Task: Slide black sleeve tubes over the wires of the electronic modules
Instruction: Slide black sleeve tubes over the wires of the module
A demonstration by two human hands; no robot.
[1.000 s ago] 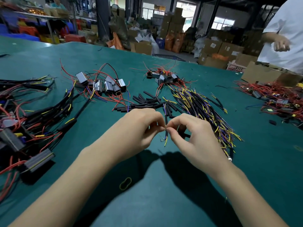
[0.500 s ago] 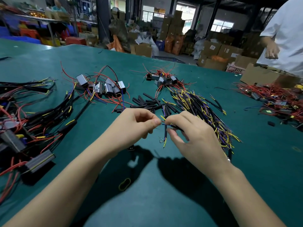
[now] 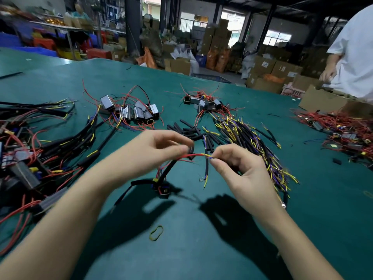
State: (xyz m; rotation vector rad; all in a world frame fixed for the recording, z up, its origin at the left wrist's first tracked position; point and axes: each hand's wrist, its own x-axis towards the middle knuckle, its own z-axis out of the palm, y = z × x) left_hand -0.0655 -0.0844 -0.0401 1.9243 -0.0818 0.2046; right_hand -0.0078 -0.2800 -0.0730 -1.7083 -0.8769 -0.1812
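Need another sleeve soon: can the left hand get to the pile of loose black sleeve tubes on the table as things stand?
Probably yes, but not freely: the pile of short black sleeve tubes lies uncovered just beyond the left hand, whose grip is busy pinching a black sleeve tube.

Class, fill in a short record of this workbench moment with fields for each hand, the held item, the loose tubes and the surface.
Left hand: pinches a short black sleeve tube
Right hand: pinches the red and yellow wire ends
Module: hangs below the hands on its wires
Loose tubes: pile beyond the hands
Surface: green table
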